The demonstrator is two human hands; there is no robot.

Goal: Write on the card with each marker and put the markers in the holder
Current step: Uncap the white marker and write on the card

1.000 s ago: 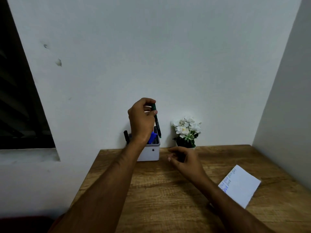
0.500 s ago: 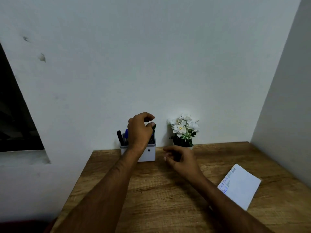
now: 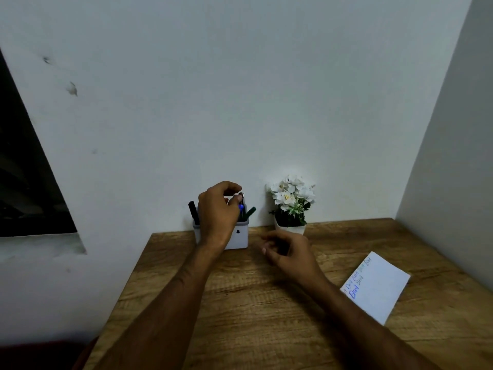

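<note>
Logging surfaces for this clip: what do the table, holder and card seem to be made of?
Table: wood or wood-look laminate, matte, with visible brown grain. Holder: likely plastic, smooth white walls with rounded corners. Card: paper or thin card, flat, matte white, with handwritten ink lines.

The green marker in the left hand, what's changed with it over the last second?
The left hand lowered the green marker into the white holder; a second ago it was held up above the rim. Now it leans in the holder, and the fingers pinch the top of another pen there. The right hand, the card and the flower pot stayed put.
</note>
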